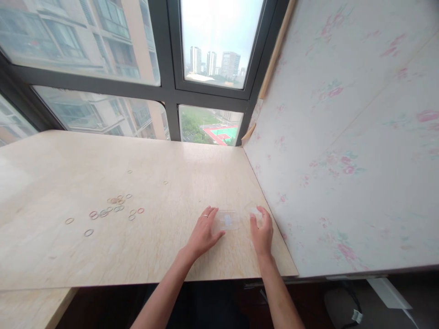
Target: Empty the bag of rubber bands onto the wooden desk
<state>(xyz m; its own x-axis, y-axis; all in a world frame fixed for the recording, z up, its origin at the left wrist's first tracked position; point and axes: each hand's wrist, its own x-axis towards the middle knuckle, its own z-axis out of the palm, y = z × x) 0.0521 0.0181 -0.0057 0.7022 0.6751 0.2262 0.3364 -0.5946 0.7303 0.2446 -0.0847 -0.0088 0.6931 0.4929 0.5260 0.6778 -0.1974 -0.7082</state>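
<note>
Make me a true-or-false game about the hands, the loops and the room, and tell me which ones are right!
1. The clear box sits between the left hand and the right hand. True.
2. No jewellery is worn. False: a finger ring is on the left hand.
3. The thin loops lie to the left of both hands. True.
4. Every loop is the same colour. False: some are reddish, others greyish or tan.
5. The wall on the right is plain black. False: its pale wallpaper has pink flowers.
6. A red and green sports court shows outside. True.
</note>
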